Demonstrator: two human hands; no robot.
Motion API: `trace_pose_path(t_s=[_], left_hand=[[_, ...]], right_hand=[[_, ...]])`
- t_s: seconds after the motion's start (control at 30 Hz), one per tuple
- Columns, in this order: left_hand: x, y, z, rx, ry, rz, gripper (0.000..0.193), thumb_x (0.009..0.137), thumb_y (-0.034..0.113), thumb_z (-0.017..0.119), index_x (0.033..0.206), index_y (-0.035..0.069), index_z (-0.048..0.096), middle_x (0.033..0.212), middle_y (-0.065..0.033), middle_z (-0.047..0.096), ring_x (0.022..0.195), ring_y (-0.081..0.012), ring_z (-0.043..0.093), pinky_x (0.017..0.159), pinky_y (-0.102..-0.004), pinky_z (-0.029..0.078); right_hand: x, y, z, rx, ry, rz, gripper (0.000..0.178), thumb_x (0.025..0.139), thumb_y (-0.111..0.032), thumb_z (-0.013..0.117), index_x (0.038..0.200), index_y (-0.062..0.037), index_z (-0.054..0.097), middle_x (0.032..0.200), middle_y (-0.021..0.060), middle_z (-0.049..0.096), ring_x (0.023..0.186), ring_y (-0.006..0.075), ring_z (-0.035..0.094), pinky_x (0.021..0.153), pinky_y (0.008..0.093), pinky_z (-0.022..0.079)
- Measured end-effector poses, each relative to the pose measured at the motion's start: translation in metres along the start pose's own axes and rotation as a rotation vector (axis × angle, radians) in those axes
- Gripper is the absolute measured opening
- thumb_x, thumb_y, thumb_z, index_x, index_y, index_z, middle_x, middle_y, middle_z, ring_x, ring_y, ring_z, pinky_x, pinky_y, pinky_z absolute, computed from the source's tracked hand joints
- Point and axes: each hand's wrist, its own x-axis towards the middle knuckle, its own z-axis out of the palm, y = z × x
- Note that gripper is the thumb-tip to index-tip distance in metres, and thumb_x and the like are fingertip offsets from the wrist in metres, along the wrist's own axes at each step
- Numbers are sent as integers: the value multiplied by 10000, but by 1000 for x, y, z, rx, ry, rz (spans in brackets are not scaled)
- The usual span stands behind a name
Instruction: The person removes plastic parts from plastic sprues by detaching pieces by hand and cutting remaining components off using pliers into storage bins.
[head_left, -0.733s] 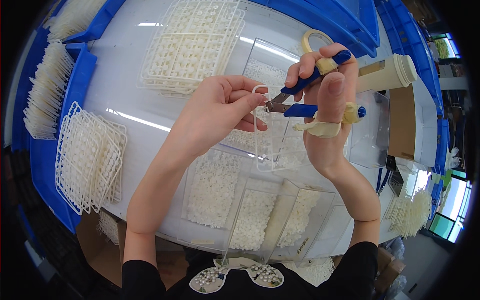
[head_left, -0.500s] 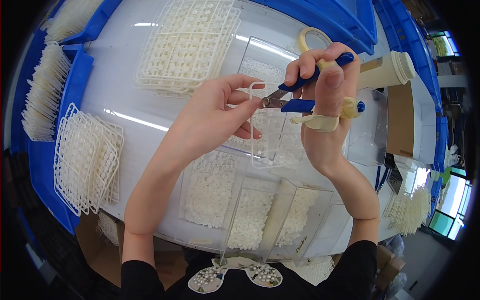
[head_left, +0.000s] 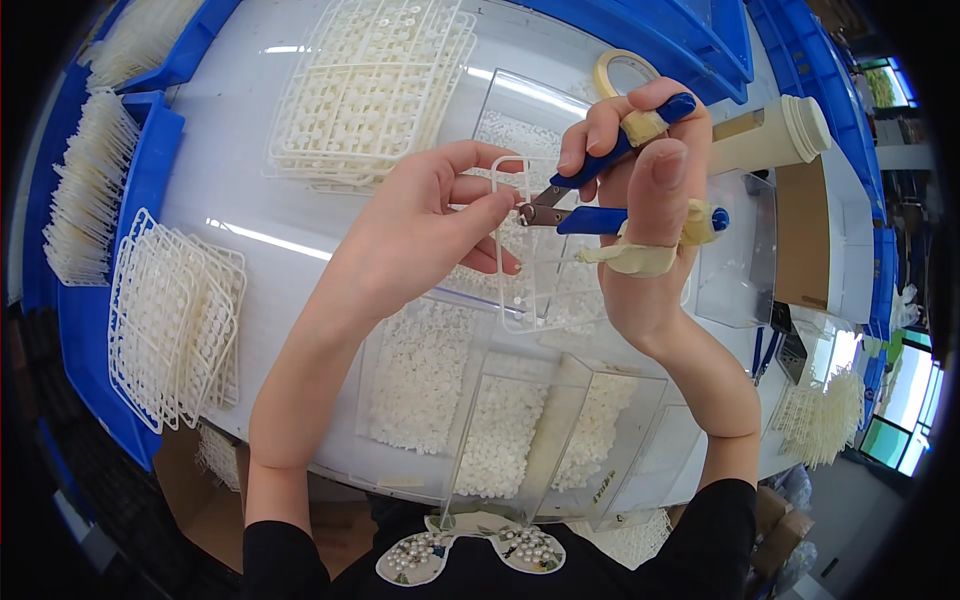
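My left hand [head_left: 415, 225] pinches a thin, translucent white plastic sprue frame [head_left: 502, 300] by its left side, thumb and fingertips close to the cutting point. In my right hand [head_left: 650, 215] is a pair of blue-handled nippers [head_left: 595, 221], the handles spread apart and cream wrapping around the grips and a finger. Their jaws sit at the frame beside my left thumb tip; whether they touch a part there is too small to tell. Beneath the hands lies a clear box [head_left: 510, 128] with small white pieces, partly hidden by them.
Clear containers of small white pieces [head_left: 500, 435] stand along the near edge. A stack of white sprue frames [head_left: 365, 105] lies at the far left, more frames [head_left: 180, 320] lean by a blue bin [head_left: 150, 150]. A tape roll [head_left: 605, 75] and a white cup [head_left: 780, 140] stand far right.
The nippers' handles have spread somewhat wider and the jaws have dropped slightly. The sprue frame has shifted a little to the left. My left hand keeps its hold.
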Motion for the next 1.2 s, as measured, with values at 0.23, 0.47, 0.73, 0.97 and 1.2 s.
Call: trace_pose_path(t_s=[0.23, 0.47, 0.73, 0.97, 1.2], left_hand=[[-1, -3, -1, 3, 0, 35, 389, 873, 89, 564, 1226, -23, 448, 942, -74, 658, 684, -136, 659, 571, -191, 501], [0, -2, -3, -22, -18, 25, 411, 866, 87, 576, 1237, -32, 443, 949, -74, 655, 701, -112, 640, 600, -212, 528], [0, -3, -4, -17, -31, 34, 453, 861, 57, 569, 1276, -29, 408, 1067, -111, 610, 743, -140, 653, 626, -222, 538], [0, -2, -3, -41, -36, 30, 506, 855, 29, 562, 1317, -24, 363, 1115, -132, 589, 761, -177, 667, 628, -226, 538], [-1, -6, -6, -20, -24, 11, 503, 854, 26, 558, 1314, -31, 364, 1090, -128, 597, 756, -179, 667, 626, -221, 536]], right_hand=[[-1, 7, -6, -23, -66, -68, 431, 888, -305, 595, 1091, -59, 305, 889, 34, 433, 756, 80, 423, 653, 215, 396], [-1, 0, -4, -68, -30, -27, 473, 885, -367, 580, 1116, -54, 312, 892, 33, 427, 773, 83, 414, 672, 220, 382], [-3, 7, -4, 54, 0, 0, 434, 891, -345, 580, 1096, -64, 320, 885, 29, 435, 776, 77, 412, 668, 214, 377], [-1, 8, -3, 84, -2, -8, 397, 890, -300, 597, 1068, -71, 325, 848, 20, 458, 760, 75, 421, 664, 210, 376], [-2, 6, -3, -102, -29, -32, 515, 882, -486, 487, 1150, -74, 331, 891, 33, 441, 798, 97, 448, 679, 220, 379]])
